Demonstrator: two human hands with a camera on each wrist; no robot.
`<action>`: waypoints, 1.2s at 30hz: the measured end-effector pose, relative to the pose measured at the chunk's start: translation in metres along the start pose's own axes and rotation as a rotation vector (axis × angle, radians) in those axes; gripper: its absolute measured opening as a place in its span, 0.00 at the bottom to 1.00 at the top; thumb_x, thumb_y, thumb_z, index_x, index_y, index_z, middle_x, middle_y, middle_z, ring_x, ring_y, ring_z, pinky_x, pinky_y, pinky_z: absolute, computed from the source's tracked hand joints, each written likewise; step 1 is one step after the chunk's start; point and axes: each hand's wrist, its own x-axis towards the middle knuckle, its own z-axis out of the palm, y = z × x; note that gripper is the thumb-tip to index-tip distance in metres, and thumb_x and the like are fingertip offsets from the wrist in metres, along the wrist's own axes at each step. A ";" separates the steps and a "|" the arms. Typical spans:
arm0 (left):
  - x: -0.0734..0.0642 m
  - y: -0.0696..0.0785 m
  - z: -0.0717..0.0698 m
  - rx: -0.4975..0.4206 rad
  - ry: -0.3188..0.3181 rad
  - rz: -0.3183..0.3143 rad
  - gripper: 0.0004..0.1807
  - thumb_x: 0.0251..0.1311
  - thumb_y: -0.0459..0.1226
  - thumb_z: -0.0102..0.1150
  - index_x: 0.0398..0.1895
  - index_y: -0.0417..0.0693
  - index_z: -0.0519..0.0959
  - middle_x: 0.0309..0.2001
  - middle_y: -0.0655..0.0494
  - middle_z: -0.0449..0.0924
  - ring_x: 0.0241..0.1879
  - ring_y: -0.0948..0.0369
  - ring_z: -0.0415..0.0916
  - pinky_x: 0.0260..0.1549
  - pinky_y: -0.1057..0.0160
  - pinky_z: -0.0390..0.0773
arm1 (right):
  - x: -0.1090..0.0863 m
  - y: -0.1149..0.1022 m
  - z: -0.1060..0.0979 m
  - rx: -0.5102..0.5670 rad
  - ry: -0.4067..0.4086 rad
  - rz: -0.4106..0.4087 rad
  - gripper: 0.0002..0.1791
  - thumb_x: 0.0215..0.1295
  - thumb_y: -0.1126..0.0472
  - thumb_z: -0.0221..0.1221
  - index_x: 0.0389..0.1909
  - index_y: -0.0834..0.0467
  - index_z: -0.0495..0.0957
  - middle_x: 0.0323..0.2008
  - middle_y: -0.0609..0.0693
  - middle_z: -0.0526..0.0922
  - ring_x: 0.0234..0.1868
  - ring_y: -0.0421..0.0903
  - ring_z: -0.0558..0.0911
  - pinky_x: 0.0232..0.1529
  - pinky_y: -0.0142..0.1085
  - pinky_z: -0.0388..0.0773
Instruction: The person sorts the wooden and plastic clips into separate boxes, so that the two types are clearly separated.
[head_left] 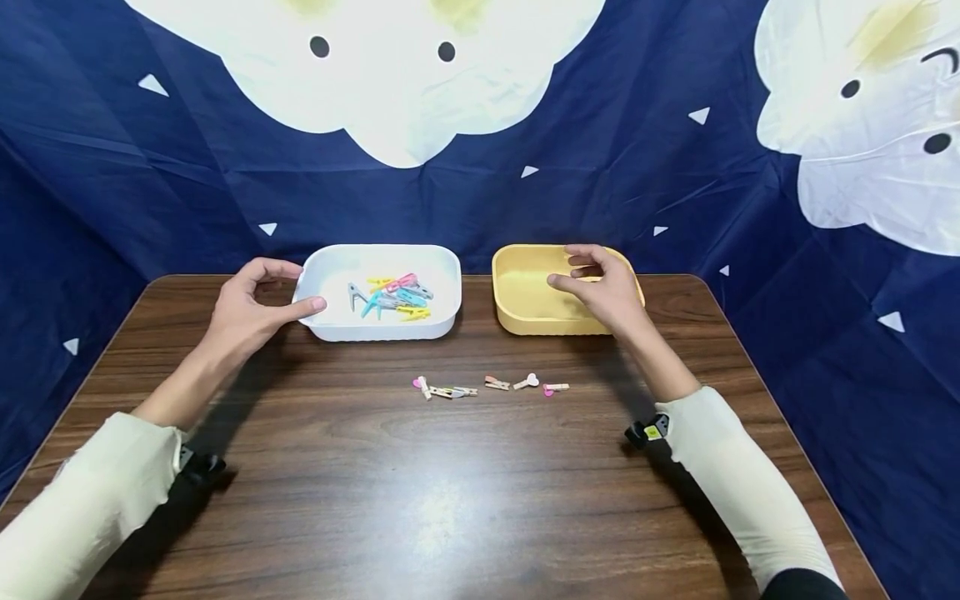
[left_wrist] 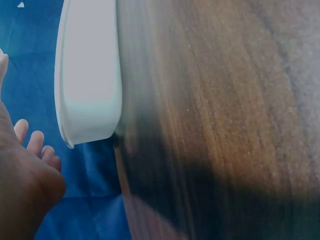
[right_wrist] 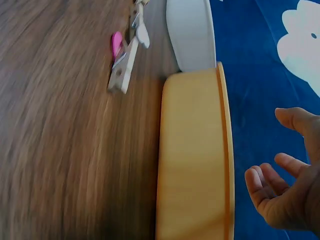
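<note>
At the left end of the white bin [head_left: 375,333], my left hand [head_left: 251,307] has its thumb overlapping the rim and its index fingertip close to the corner. Thumb and fingers are spread apart. Plastic clothespins [head_left: 405,298] in pink, yellow, blue and grey lie piled inside that bin. Over the right part of the yellow bin [head_left: 525,321] hovers my right hand [head_left: 606,290], fingers loosely bent and holding nothing. In the right wrist view, the hand [right_wrist: 292,185] appears beyond the yellow bin's rim, with a gap between thumb and fingers.
Several small wooden clothespins [head_left: 453,392], some with pink or white decorations, lie in a loose row in front of the bins. Both bins stand near the back edge of the brown wooden table [head_left: 337,467]. Behind it hangs a blue curtain [head_left: 600,208] with white clouds.
</note>
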 end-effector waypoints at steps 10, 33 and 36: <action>-0.013 0.023 0.001 -0.101 -0.032 0.106 0.30 0.54 0.26 0.86 0.60 0.45 0.86 0.50 0.78 0.87 0.46 0.70 0.84 0.48 0.78 0.81 | -0.009 0.019 -0.028 -0.086 0.057 0.005 0.47 0.67 0.50 0.80 0.84 0.57 0.72 0.82 0.59 0.75 0.80 0.61 0.77 0.79 0.58 0.77; -0.053 0.056 0.047 -0.142 -0.411 0.123 0.23 0.60 0.31 0.85 0.57 0.44 0.87 0.44 0.61 0.88 0.34 0.63 0.84 0.33 0.68 0.81 | -0.016 0.060 -0.055 -0.106 -0.043 0.234 0.73 0.61 0.35 0.82 0.95 0.45 0.44 0.86 0.62 0.66 0.83 0.63 0.69 0.83 0.63 0.69; -0.057 0.054 0.054 -0.136 -0.456 0.089 0.24 0.60 0.33 0.86 0.58 0.41 0.87 0.46 0.51 0.89 0.35 0.62 0.84 0.34 0.68 0.82 | -0.013 0.067 -0.055 -0.034 -0.076 0.247 0.74 0.62 0.38 0.82 0.96 0.44 0.39 0.89 0.62 0.60 0.85 0.62 0.66 0.85 0.61 0.67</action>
